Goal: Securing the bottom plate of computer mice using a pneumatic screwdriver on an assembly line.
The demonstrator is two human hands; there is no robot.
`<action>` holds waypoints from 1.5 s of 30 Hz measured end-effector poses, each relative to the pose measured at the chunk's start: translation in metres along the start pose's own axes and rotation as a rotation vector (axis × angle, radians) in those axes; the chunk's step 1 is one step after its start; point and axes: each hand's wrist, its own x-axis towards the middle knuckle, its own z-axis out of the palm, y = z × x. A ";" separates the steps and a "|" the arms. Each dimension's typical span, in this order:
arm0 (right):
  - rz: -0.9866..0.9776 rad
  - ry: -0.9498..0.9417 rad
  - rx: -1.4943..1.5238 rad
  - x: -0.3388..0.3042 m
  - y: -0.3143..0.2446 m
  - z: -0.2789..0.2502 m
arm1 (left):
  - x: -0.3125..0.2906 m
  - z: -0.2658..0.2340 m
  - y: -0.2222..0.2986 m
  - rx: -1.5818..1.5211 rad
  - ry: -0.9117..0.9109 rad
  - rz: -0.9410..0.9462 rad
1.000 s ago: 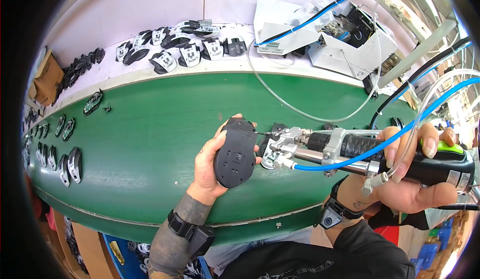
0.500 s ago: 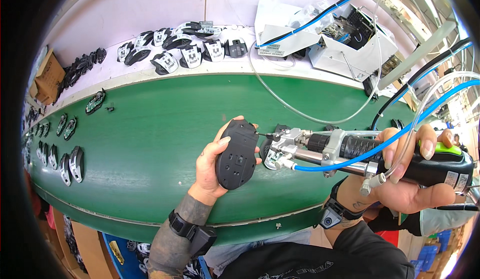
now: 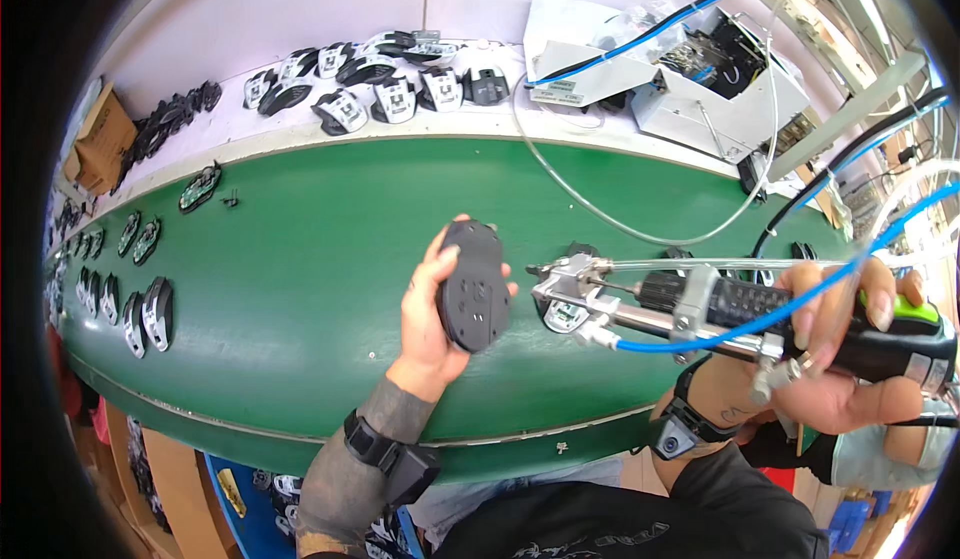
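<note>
Head view, single frame. Left hand (image 3: 432, 311), centre of frame, grasps a black computer mouse (image 3: 473, 286) held underside up: matte plastic, oval outline, flat base with small recesses and screw holes visible. Its long axis runs nearly vertical in the frame, tilted slightly, the narrower end toward the top. Grip: fingers wrapped behind the shell with fingertips showing at the upper and right edges, thumb along the left rim; the hand is closed firmly around the mouse, which is lifted above the green conveyor belt (image 3: 300, 239), a smooth, slightly glossy surface curving across the middle of the frame. Right hand (image 3: 850, 359), right of frame, is clenched around a powered screwdriver (image 3: 720, 309): black and green handle, metal cylindrical body, bright metal nose pointing left toward the mouse, its tip just beside the mouse's right edge, whether touching cannot be told. A blue hose (image 3: 760, 324) and clear tubing run along the tool. Left edge of the belt carries a row of mouse shells (image 3: 150, 309); more mouse parts (image 3: 390, 89) lie on the white shelf (image 3: 300, 139) in the upper centre; a white machine box (image 3: 700, 89) sits upper right.
</note>
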 end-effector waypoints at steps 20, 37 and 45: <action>0.109 -0.039 0.196 0.001 0.017 0.037 | -0.006 0.009 0.009 -0.152 0.010 0.122; 0.058 0.131 0.221 -0.001 -0.003 0.035 | 0.001 0.003 0.001 -0.028 0.214 0.070; 0.184 0.111 0.167 0.001 -0.002 0.050 | -0.003 0.005 -0.003 -0.093 0.093 0.038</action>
